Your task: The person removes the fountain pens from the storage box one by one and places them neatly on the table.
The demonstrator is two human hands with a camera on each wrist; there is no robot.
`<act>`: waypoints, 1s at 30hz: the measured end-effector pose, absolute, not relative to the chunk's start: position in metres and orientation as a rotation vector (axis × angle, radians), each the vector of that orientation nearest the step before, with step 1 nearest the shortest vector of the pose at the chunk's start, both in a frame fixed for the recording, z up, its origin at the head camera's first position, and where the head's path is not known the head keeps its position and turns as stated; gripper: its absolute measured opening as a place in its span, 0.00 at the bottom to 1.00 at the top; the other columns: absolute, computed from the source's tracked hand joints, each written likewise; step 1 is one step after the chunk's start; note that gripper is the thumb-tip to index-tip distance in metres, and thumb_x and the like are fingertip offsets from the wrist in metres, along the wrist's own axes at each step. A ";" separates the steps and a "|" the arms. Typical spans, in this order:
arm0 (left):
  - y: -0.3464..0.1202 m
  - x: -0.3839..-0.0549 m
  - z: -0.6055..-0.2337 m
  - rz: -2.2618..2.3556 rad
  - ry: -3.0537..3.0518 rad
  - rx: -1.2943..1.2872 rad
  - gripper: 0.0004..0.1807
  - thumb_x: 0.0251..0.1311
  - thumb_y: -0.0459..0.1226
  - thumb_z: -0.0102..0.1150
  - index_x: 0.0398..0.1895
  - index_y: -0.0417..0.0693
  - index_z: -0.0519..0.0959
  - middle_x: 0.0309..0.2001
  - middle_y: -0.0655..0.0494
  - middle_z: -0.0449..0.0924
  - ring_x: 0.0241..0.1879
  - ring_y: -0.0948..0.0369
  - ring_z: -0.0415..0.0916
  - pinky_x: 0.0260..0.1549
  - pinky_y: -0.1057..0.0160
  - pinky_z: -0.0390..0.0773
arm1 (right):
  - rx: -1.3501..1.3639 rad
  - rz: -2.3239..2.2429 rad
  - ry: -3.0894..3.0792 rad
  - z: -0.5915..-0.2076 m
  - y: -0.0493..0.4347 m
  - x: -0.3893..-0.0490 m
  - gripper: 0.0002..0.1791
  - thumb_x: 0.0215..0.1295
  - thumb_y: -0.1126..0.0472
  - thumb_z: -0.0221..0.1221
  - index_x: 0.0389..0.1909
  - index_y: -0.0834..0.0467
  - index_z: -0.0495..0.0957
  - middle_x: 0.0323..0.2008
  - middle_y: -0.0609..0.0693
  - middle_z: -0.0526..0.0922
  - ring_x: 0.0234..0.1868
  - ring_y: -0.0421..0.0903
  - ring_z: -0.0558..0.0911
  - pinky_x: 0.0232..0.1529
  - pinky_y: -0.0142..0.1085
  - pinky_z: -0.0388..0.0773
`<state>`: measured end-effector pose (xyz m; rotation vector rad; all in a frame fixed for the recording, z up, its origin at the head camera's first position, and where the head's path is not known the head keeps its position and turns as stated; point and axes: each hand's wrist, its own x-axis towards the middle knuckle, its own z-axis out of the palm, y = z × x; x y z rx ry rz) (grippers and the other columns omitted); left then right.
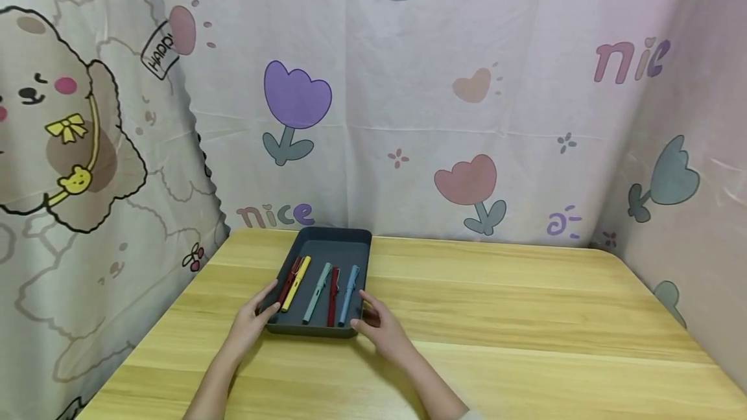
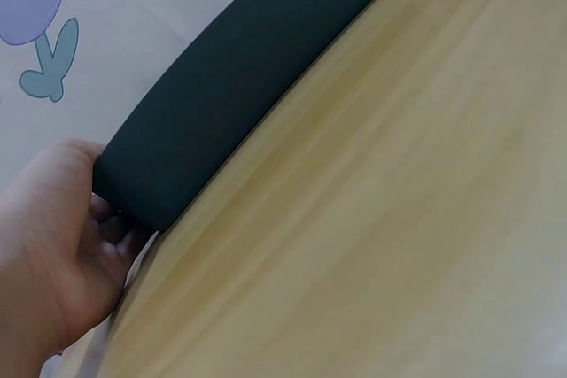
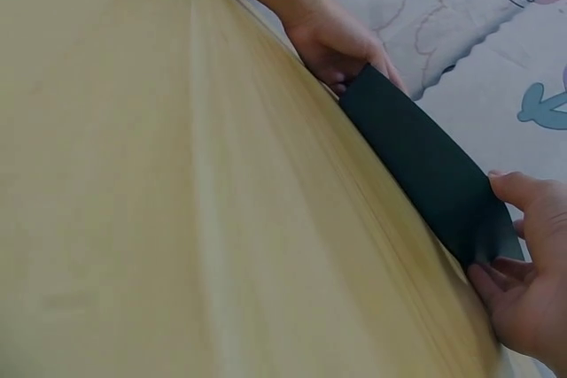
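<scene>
A dark grey rectangular tray (image 1: 338, 246) rests on the table, held at its near end from both sides. My left hand (image 1: 251, 324) grips the left wall, thumb at the rim; the left wrist view shows its other fingers curled low beside the tray (image 2: 230, 86). On the opposite side my right hand (image 1: 385, 334) holds the near right corner, thumb on top and fingers bent below, as the right wrist view confirms. Inside lie a dark red pen (image 1: 290, 281), a yellow pen (image 1: 296, 284), a green pen (image 1: 318, 293), a red pen (image 1: 333, 297) and a blue pen (image 1: 349, 295).
The light wooden table (image 1: 525, 303) extends far to the right of the tray. Behind it and along both sides hangs a printed curtain (image 1: 397, 96), meeting the table's back edge near the tray's far end.
</scene>
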<state>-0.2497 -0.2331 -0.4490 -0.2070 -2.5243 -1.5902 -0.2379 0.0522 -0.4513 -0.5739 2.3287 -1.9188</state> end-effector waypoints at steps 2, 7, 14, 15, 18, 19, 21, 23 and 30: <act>-0.229 -0.250 -0.449 -1.597 -2.520 -0.210 0.30 0.65 0.39 0.51 0.68 0.39 0.58 0.66 0.35 0.51 0.65 0.39 0.44 0.59 0.40 0.49 | -0.582 -1.920 2.325 -0.452 0.056 -0.238 0.34 0.63 0.59 0.58 0.68 0.62 0.57 0.61 0.70 0.61 0.55 0.62 0.70 0.51 0.48 0.70; -0.220 -0.249 -0.450 -1.578 -2.518 -0.224 0.30 0.65 0.39 0.51 0.68 0.38 0.58 0.66 0.34 0.52 0.65 0.39 0.45 0.58 0.40 0.50 | -0.585 -1.918 2.318 -0.454 0.067 -0.237 0.34 0.63 0.59 0.58 0.68 0.61 0.57 0.62 0.69 0.60 0.56 0.62 0.69 0.51 0.48 0.70; -0.207 -0.244 -0.453 -1.550 -2.528 -0.233 0.29 0.66 0.39 0.50 0.68 0.38 0.58 0.66 0.35 0.53 0.64 0.39 0.47 0.58 0.39 0.50 | -0.571 -1.902 2.315 -0.457 0.079 -0.234 0.34 0.64 0.58 0.57 0.68 0.61 0.56 0.61 0.70 0.61 0.56 0.62 0.69 0.51 0.47 0.70; -0.205 -0.244 -0.454 -1.550 -2.526 -0.235 0.29 0.66 0.39 0.50 0.68 0.38 0.58 0.66 0.35 0.53 0.64 0.39 0.47 0.58 0.39 0.50 | -0.570 -1.900 2.318 -0.457 0.081 -0.234 0.34 0.64 0.58 0.57 0.68 0.61 0.56 0.60 0.70 0.61 0.56 0.62 0.69 0.51 0.47 0.70; -0.200 -0.244 -0.453 -1.557 -2.523 -0.238 0.29 0.66 0.39 0.49 0.68 0.39 0.58 0.66 0.36 0.53 0.64 0.40 0.47 0.58 0.40 0.51 | -0.562 -1.903 2.318 -0.456 0.086 -0.233 0.34 0.64 0.57 0.57 0.68 0.60 0.57 0.60 0.70 0.62 0.56 0.62 0.69 0.52 0.48 0.69; -0.198 -0.244 -0.453 -1.563 -2.523 -0.236 0.29 0.66 0.39 0.49 0.68 0.39 0.58 0.66 0.36 0.53 0.64 0.40 0.47 0.58 0.40 0.51 | -0.559 -1.901 2.320 -0.456 0.088 -0.233 0.34 0.63 0.57 0.58 0.68 0.60 0.57 0.60 0.70 0.62 0.56 0.61 0.69 0.52 0.47 0.69; -0.196 -0.243 -0.453 -1.568 -2.523 -0.231 0.29 0.66 0.39 0.49 0.68 0.39 0.58 0.66 0.36 0.53 0.64 0.40 0.47 0.58 0.40 0.51 | -0.558 -1.898 2.321 -0.455 0.091 -0.232 0.34 0.63 0.57 0.58 0.68 0.60 0.57 0.60 0.69 0.62 0.57 0.61 0.69 0.52 0.48 0.69; -0.194 -0.243 -0.453 -1.581 -2.525 -0.224 0.29 0.66 0.39 0.49 0.68 0.40 0.58 0.66 0.37 0.53 0.64 0.40 0.47 0.58 0.40 0.51 | -0.565 -1.894 2.326 -0.454 0.094 -0.231 0.35 0.64 0.57 0.57 0.68 0.60 0.56 0.60 0.70 0.62 0.56 0.62 0.69 0.52 0.48 0.69; -0.187 -0.242 -0.455 -1.593 -2.523 -0.215 0.29 0.66 0.40 0.50 0.68 0.41 0.58 0.66 0.37 0.54 0.64 0.41 0.48 0.58 0.41 0.51 | -0.609 -1.910 2.323 -0.453 0.101 -0.228 0.35 0.64 0.59 0.57 0.68 0.63 0.55 0.59 0.72 0.61 0.55 0.63 0.70 0.52 0.48 0.69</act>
